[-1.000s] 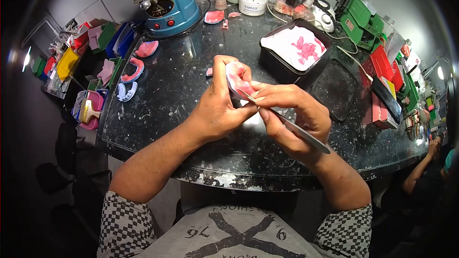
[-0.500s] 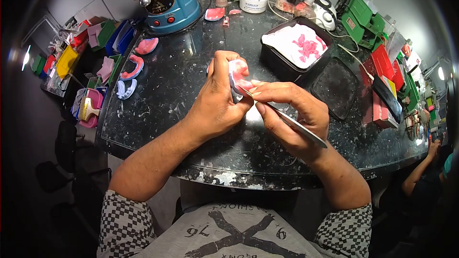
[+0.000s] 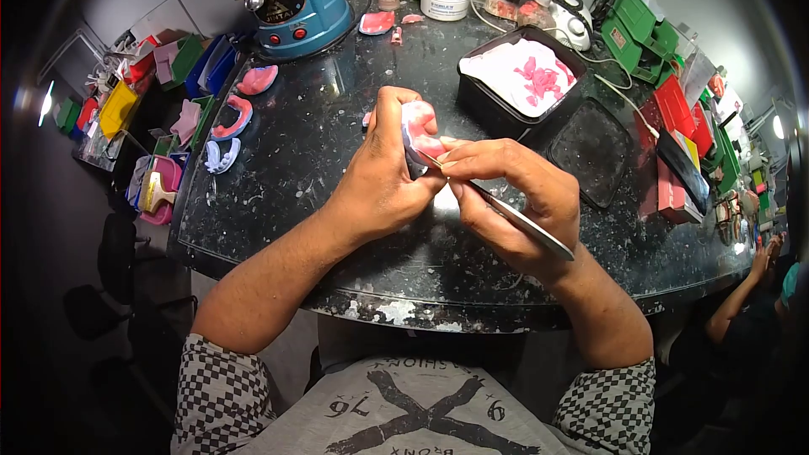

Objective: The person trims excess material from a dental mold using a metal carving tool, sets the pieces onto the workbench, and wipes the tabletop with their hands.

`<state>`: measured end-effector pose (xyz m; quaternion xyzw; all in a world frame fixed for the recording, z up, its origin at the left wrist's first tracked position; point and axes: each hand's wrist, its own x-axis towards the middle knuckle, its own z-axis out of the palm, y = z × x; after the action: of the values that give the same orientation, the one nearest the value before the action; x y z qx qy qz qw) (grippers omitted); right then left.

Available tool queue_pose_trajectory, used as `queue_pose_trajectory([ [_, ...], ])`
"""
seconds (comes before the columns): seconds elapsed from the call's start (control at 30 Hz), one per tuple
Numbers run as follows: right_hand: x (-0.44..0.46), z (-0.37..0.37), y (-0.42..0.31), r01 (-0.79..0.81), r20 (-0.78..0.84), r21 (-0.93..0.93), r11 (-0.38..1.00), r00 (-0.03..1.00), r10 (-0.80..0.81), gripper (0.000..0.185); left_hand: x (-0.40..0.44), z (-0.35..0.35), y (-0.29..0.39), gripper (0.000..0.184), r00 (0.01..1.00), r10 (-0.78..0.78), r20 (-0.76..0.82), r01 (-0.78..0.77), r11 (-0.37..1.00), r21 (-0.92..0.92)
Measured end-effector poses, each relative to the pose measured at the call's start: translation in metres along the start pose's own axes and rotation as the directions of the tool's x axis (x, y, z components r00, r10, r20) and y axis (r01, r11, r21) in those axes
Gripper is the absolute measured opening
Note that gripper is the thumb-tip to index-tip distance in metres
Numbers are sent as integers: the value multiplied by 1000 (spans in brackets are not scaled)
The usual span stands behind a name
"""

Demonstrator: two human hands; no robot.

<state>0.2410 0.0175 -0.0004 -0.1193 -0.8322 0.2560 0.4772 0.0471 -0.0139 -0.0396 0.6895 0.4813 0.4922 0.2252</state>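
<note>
My left hand (image 3: 377, 170) is closed around a dental cast (image 3: 420, 128) with pink wax on it, held up over the bench. In my right hand (image 3: 527, 198) is a slim metal carving knife (image 3: 535, 229), gripped like a pen. Its tip meets the lower edge of the pink wax, close to my left thumb. The fingers of both hands almost touch there, and they hide part of the cast's underside.
A black bench (image 3: 337, 274) with chipped edges lies beneath. A black tub (image 3: 506, 109) with white lining and pink wax scraps stands behind my right hand, its lid (image 3: 592, 156) alongside. More waxed casts (image 3: 233, 117) lie left, near a blue machine (image 3: 305, 21).
The cast and the knife have barely moved; the knife tip stays at the wax edge. The whole view has shifted very slightly.
</note>
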Motion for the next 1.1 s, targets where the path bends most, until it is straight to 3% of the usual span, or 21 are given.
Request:
queue_pose_trajectory([
  [0.53, 2, -1, 3, 85, 28, -30, 996, 996, -84, 26, 3, -7, 9, 59, 997, -75, 36, 79, 987, -138],
  [0.7, 0, 0, 7, 77, -5, 7, 997, 997, -77, 25, 2, -7, 6, 58, 998, -64, 4, 64, 998, -9],
  [1.1, 1, -1, 4, 65, 5, -19, 998, 998, -65, 25, 1, -9, 6, 62, 996, -88, 21, 88, 996, 33],
])
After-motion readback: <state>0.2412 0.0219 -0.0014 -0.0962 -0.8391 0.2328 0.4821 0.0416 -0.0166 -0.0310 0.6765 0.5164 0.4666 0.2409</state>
